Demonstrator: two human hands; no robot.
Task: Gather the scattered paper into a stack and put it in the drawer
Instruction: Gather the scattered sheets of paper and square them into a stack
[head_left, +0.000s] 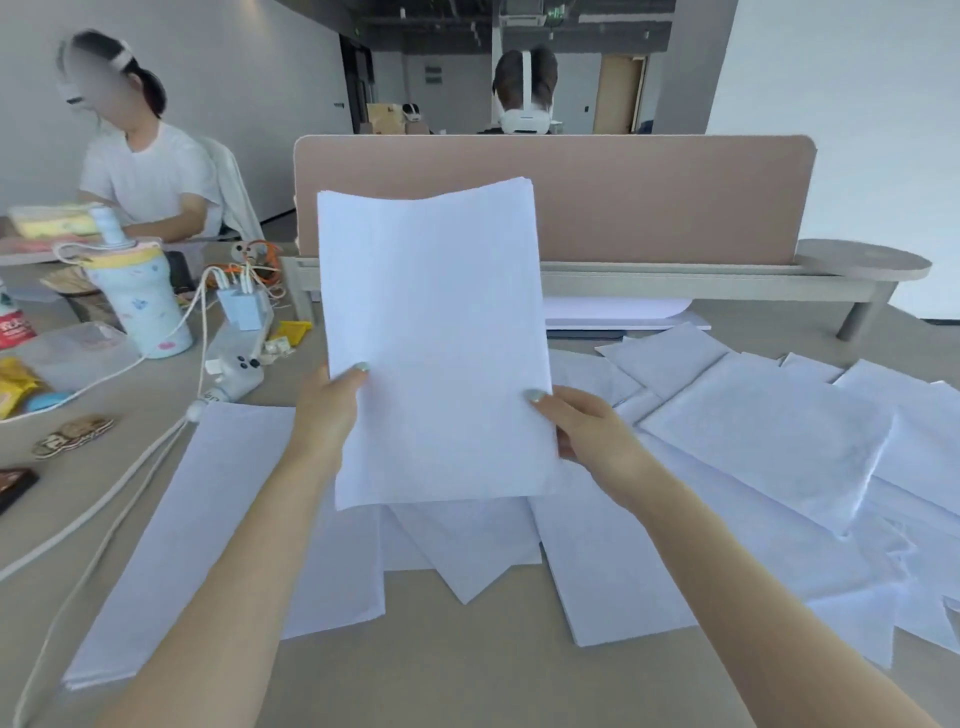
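Note:
A stack of white paper (434, 338) stands upright in front of me, its lower edge just above the sheets on the desk. My left hand (332, 410) grips its left edge, thumb on the front. My right hand (582, 426) grips its right edge the same way. Loose white sheets (769, 441) lie scattered and overlapping across the beige desk (441, 675), mostly to the right. Another sheet (208, 519) lies at the left under my forearm. No drawer is in view.
A pink divider panel (649, 197) on a low shelf closes the far side. At the left are a pastel bottle (137, 301), a charger with cables (244, 306), snack packets and a white cord (104, 509). Two people sit beyond.

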